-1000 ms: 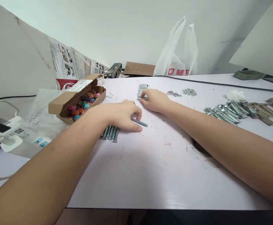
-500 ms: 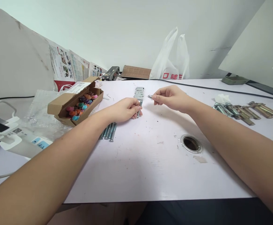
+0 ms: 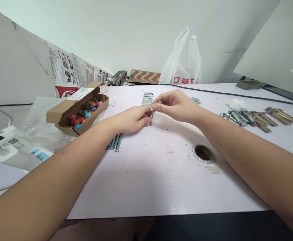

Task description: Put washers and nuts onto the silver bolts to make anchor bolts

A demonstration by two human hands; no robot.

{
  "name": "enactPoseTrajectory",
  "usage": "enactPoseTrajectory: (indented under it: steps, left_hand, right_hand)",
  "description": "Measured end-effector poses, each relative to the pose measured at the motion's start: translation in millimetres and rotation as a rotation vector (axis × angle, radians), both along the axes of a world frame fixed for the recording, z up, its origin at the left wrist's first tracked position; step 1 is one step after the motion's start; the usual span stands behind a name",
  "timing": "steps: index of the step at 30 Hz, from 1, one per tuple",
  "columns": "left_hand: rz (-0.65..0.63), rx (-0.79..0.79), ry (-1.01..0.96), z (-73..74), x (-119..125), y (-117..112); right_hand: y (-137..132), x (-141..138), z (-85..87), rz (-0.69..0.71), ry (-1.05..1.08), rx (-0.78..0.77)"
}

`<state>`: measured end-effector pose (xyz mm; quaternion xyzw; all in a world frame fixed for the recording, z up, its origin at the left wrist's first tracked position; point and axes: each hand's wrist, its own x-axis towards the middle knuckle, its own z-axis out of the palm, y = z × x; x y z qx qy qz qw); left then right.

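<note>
My left hand (image 3: pixel 136 118) pinches a silver bolt (image 3: pixel 148 122), which is tilted with its upper end towards the right hand. My right hand (image 3: pixel 172 104) closes its thumb and fingers on a small metal sleeve (image 3: pixel 159 101), at the bolt's upper end. Whether the sleeve is around the bolt or only against it, I cannot tell. Just behind the hands lies a row of silver metal sleeves (image 3: pixel 147 96). More silver bolts (image 3: pixel 117 144) lie side by side below my left wrist, partly hidden by the forearm.
A cardboard box (image 3: pixel 89 117) of colourful plastic pieces stands at left, near a white power strip (image 3: pixel 23 157). Nuts (image 3: pixel 195 100) lie behind my right wrist. Assembled expansion bolts (image 3: pixel 259 119) lie at right. A round hole (image 3: pixel 203 154) opens in the table (image 3: pixel 146 187).
My right hand has moved left with the metal sleeve, bringing it to the bolt. The bolt in my left hand is now tilted more. Nuts behind the right wrist have come into view.
</note>
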<state>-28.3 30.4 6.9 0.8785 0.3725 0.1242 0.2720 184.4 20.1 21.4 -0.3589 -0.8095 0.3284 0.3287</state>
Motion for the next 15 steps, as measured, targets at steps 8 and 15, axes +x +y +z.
enactPoseTrajectory:
  steps: [8,15]
  left_hand:
    - [0.003,0.01,0.058,5.3,-4.2,-2.5]
    - [0.093,-0.063,0.063,6.3,-11.2,1.2]
  right_hand:
    - [-0.1,-15.0,-17.8,0.03,-0.131,0.033]
    - [2.3,-28.1,-42.4,-0.022,-0.224,-0.003]
